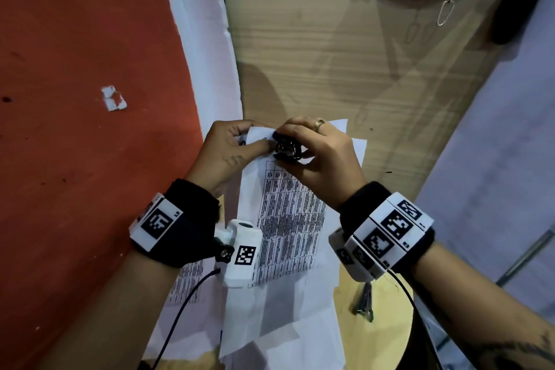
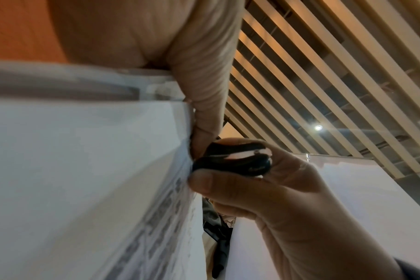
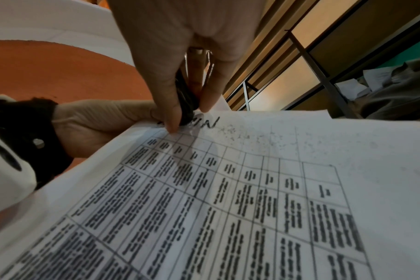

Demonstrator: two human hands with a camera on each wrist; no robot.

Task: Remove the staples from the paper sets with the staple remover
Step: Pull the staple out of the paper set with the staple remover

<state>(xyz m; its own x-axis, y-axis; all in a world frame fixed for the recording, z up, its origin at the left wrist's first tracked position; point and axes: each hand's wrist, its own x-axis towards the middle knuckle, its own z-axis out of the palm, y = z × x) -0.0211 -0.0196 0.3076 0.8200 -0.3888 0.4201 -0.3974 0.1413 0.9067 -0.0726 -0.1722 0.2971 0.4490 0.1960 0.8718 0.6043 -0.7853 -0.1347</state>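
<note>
The stapled paper set [image 1: 288,213] is lifted at its top corner, pinched by the left hand [image 1: 231,150], while the right hand [image 1: 318,153] squeezes the staple remover [image 1: 286,150] there, so this staple looks mid-removal; loose sheets [image 1: 270,336] lie beneath.

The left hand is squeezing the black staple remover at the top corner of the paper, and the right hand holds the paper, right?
Not quite, the hands are swapped. In the head view, the right hand grips the black staple remover at the top corner of the paper set, and the left hand pinches that corner to hold the paper.
</note>
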